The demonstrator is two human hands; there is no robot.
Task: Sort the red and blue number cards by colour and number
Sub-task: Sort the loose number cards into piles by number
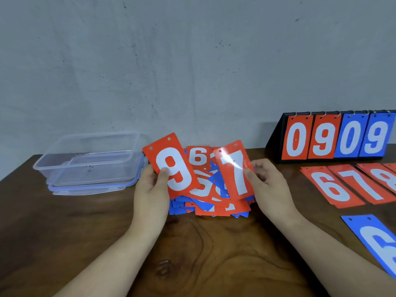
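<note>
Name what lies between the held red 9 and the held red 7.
Head view: the mixed red and blue card pile, a red 6 showing at its back.

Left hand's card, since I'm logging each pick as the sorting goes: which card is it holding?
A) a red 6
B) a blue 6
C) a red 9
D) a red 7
C: the left hand pinches the red 9 card with the thumb on its face, while the red 7 card is in the right hand.
</note>
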